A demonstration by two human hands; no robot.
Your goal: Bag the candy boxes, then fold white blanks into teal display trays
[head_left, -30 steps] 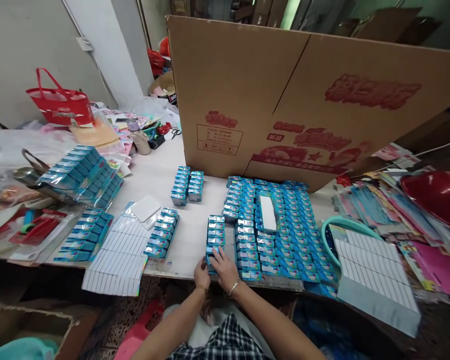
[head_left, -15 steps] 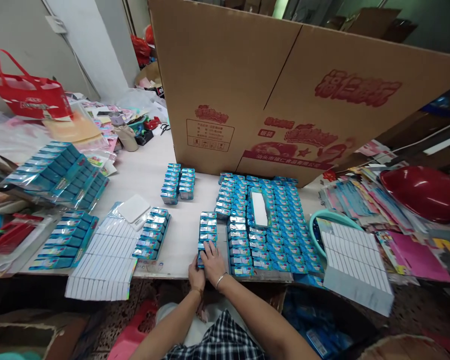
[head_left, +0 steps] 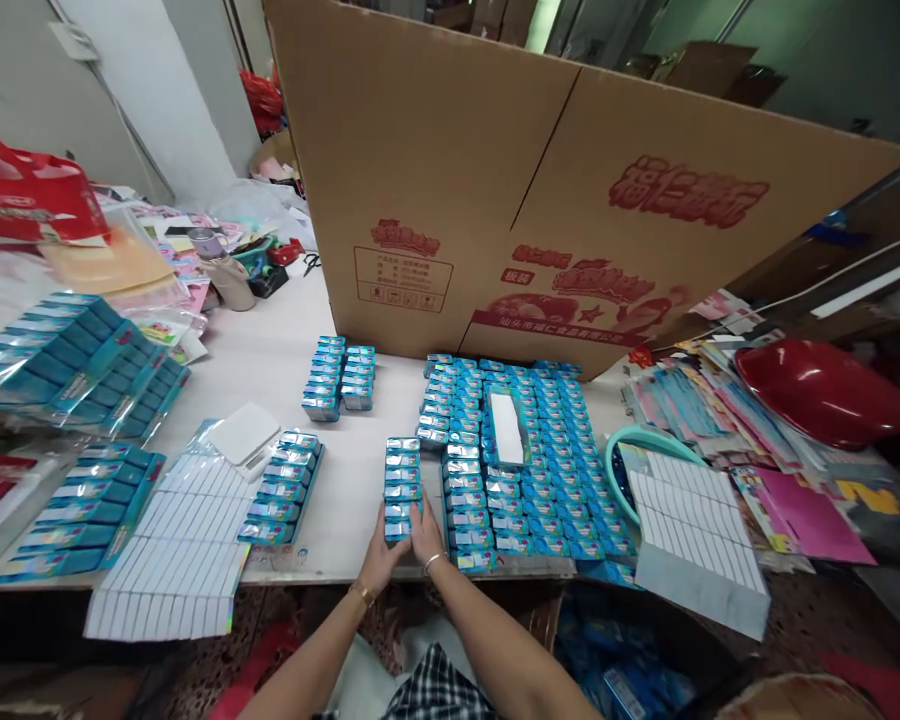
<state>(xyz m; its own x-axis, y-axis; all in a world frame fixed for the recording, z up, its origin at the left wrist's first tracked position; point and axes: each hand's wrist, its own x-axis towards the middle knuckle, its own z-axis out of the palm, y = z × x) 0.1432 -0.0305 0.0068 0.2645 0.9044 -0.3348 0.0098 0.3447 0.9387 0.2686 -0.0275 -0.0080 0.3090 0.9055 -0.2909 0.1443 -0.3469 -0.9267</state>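
Observation:
A short row of small blue boxes (head_left: 403, 475) stands on the table in front of me. My left hand (head_left: 379, 555) presses against the left side of its near end, and my right hand (head_left: 425, 535) presses against the right side, so the row is squeezed between them. Just right of it lies a large block of similar blue boxes (head_left: 551, 480), with one white-faced box (head_left: 507, 428) resting on top. To the left is another row of blue boxes (head_left: 283, 490). Two short rows of boxes (head_left: 322, 380) stand farther back.
A big brown carton (head_left: 435, 130) rises behind the boxes. Sheets of white-strip labels (head_left: 172, 540) overhang the table edge at left, below a white square item (head_left: 244, 435). Wrapped blue boxes (head_left: 67, 365) are stacked far left. At right are a turquoise basin (head_left: 664, 437) and a red bowl (head_left: 817, 390).
My right hand has gone from on top of the row's near end to its right side. The left hand has come up along the left side. The view has shifted slightly.

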